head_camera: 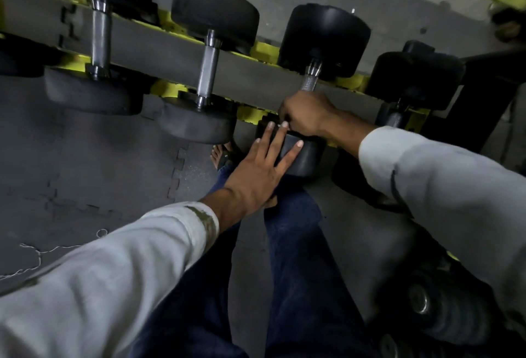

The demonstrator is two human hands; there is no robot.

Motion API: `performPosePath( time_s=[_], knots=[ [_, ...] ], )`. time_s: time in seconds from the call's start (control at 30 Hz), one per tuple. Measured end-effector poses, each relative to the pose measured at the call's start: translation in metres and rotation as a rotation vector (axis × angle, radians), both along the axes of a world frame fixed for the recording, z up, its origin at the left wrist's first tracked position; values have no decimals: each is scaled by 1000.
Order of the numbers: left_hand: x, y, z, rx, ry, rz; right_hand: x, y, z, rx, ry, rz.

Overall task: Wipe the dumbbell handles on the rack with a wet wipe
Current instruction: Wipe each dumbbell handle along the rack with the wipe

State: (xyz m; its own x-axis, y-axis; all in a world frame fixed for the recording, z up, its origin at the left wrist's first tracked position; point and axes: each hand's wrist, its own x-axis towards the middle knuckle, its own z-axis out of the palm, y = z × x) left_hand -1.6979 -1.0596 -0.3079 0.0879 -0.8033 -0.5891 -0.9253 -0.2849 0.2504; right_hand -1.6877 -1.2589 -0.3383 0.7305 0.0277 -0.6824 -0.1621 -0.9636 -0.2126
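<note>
A person's right hand [306,114] clasps the knurled steel handle [310,78] of a black round-headed dumbbell [327,36] resting on the yellow metal rack [168,88], evidently to rub it; any wet wipe is hidden inside the grip; the left hand [256,175], fingers straight, presses the near head, likely steadying it.

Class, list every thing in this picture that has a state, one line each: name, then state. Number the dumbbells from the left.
Dumbbell 1: racked, untouched.
Dumbbell 2: racked, untouched.
Dumbbell 3: racked, both hands on it.
Dumbbell 4: racked, untouched.
Left hand: open, fingers flat on dumbbell 3's near head.
Right hand: curled round dumbbell 3's handle.
Wipe: not clearly visible.
</note>
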Motion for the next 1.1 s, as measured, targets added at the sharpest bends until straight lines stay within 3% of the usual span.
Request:
performPosePath(
  time_s=[0.17, 0.3, 0.37, 0.43, 0.57, 0.7, 0.73, 0.8, 0.9, 0.97, 1.1],
  knots=[
    [2, 2, -3, -16, -2, -20, -31, -24, 9, 142, -265, -15],
    [3, 4, -8, -30, -6, -23, -26, -34, 3, -32, -458, -218],
    [3, 5, -8, -40, -9, -30, -27, -25, -1, 6, -409, -193],
    [4, 5, -8, -46, 4, -29, -27, -11, -5, 41, -270, -13],
    [4, 7, -12, -70, 10, -25, 4, 3, -12, -248, -101, 380],
    [5, 8, -13, -76, 16, -26, 34, 6, -7, -225, 295, 395],
    [6, 8, -12, -76, 22, -29, 31, 5, -6, -199, 268, 404],
    [7, 9, -12, -79, 33, -36, 15, 1, -2, -209, 24, 447],
    [10, 9, -11, -78, 40, -39, -15, -5, 5, -23, -207, 262],
    [12, 8, -9, -80, 48, -35, -31, -4, 9, 111, -181, -7],
    [13, 8, -7, -73, 62, -42, -58, 1, 5, 170, -189, -606]
  ],
)
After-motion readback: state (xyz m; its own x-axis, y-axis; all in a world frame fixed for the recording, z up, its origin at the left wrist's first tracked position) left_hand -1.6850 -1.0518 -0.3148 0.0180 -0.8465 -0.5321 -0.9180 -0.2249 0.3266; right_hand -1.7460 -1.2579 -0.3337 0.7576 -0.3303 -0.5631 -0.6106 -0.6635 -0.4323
